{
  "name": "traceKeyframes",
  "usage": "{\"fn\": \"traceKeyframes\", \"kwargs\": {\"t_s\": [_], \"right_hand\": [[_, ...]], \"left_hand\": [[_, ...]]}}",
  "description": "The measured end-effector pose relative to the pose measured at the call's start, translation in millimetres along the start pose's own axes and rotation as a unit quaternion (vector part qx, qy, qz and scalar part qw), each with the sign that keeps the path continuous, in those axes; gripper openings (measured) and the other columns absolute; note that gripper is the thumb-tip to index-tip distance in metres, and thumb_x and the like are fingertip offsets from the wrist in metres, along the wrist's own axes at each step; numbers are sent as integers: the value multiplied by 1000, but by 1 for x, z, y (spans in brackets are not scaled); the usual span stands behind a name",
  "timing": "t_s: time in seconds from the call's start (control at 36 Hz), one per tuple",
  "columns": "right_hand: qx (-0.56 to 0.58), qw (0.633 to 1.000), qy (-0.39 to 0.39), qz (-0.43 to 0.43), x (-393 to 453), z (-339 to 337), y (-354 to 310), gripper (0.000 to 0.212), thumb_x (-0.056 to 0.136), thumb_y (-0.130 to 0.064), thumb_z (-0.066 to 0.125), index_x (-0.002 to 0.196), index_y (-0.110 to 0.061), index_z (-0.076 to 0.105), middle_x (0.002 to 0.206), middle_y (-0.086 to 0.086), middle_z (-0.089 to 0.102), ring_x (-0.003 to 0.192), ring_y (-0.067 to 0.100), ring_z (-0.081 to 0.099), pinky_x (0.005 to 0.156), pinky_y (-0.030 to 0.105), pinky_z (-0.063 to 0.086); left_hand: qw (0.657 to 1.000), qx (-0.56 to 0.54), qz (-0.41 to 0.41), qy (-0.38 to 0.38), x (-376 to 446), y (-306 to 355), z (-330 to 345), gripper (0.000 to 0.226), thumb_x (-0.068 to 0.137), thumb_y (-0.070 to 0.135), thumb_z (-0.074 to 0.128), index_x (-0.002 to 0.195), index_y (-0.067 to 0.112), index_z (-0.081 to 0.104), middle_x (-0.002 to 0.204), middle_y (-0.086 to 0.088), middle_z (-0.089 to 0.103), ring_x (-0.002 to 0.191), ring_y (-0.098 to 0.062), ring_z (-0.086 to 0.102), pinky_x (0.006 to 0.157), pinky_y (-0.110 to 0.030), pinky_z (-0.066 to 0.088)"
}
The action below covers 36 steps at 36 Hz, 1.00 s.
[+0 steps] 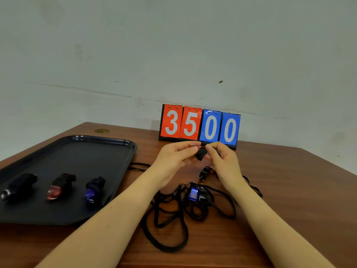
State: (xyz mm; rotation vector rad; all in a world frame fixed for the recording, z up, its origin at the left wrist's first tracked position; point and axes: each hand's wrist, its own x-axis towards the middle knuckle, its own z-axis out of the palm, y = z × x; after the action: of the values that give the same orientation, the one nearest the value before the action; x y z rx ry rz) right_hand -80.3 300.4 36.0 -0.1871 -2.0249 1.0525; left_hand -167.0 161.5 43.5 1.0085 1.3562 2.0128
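So you've got both hands up close together over the counter, just in front of the flip scoreboard reading 3500. Your left hand and right hand are each pinching the same small black bundle between fingertips and thumb, held clear of the wood. I can't tell exactly what's inside it.

Under your right wrist sits a dark whistle, and nearer you a blue whistle lies in a tangle of black lanyards.

Off to your left, the black tray holds a row of three wrapped ones: black whistle, red whistle, purple-blue whistle.
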Motion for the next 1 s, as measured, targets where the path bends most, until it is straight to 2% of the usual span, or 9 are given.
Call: {"fn": "traceKeyframes", "kwargs": {"t_s": [0.08, 0.22, 0.33, 0.42, 0.53, 0.67, 0.75, 0.89, 1.0], "right_hand": [[25, 999, -21, 3, -1, 4, 0, 25, 100, -21, 48, 81, -20, 63, 56, -17, 54, 54, -2, 47, 57, 16, 35], [-38, 997, -64, -6, -7, 16, 4, 31, 102, -22, 40, 80, -9, 57, 69, 0, 53, 62, 4, 47, 58, 14, 37], [-106, 988, -111, -24, -10, 23, 6, 31, 102, -21, 38, 76, -17, 54, 69, -4, 55, 64, 3, 48, 60, 15, 36], [-173, 975, -138, -39, -11, 24, 8, 31, 102, -24, 38, 75, -25, 52, 69, -6, 55, 65, 4, 50, 60, 18, 37], [-214, 960, -174, -53, -11, 22, 8, 30, 103, -27, 37, 76, -29, 49, 67, -8, 54, 65, 4, 50, 58, 21, 33], [-208, 959, -184, -58, -10, 22, 7, 28, 102, -27, 40, 76, -34, 48, 68, -11, 54, 63, 1, 50, 57, 17, 32], [-173, 968, -177, -46, -9, 20, 5, 21, 99, -27, 47, 81, -27, 56, 71, -12, 55, 65, 1, 51, 61, 18, 37], [-126, 980, -152, -35, -9, 10, 4, 20, 98, -25, 50, 84, -20, 62, 74, -7, 59, 69, 7, 54, 68, 24, 43], [-108, 984, -138, -43, -8, 8, 4, 21, 98, -24, 49, 81, -20, 62, 76, -6, 61, 72, 7, 55, 69, 22, 43]], "left_hand": [[996, -91, 2, 9, 1, 2, 0, 22, 94, 7, 56, 113, 10, 66, 110, -9, 72, 103, -20, 69, 81, -26, 57], [977, -211, -10, 39, 3, 2, -2, 24, 95, 5, 52, 117, 3, 61, 108, -13, 72, 100, -20, 70, 83, -29, 58], [966, -247, -17, 68, 5, -1, -5, 23, 94, 5, 54, 115, 4, 62, 113, -16, 69, 104, -22, 68, 84, -31, 58], [978, -181, -15, 99, 6, -3, -5, 26, 94, 6, 55, 119, 5, 62, 114, -14, 69, 105, -21, 68, 89, -33, 56], [989, 9, 10, 149, 6, -10, -7, 24, 93, 11, 60, 117, 13, 65, 111, -9, 71, 101, -17, 69, 91, -31, 55], [960, 211, 56, 177, 10, -15, -11, 25, 93, 18, 61, 117, 21, 66, 107, 7, 67, 100, -3, 61, 76, -12, 48], [921, 340, 82, 174, 12, -17, -15, 25, 93, 20, 60, 117, 23, 67, 105, 10, 66, 95, 2, 56, 73, -5, 37], [899, 407, 70, 145, 14, -22, -17, 27, 93, 21, 60, 119, 23, 66, 114, 7, 67, 101, -2, 56, 85, -15, 40], [900, 421, 57, 96, 14, -21, -16, 25, 93, 24, 60, 117, 25, 66, 109, 12, 65, 98, 0, 55, 73, -7, 38]]}}
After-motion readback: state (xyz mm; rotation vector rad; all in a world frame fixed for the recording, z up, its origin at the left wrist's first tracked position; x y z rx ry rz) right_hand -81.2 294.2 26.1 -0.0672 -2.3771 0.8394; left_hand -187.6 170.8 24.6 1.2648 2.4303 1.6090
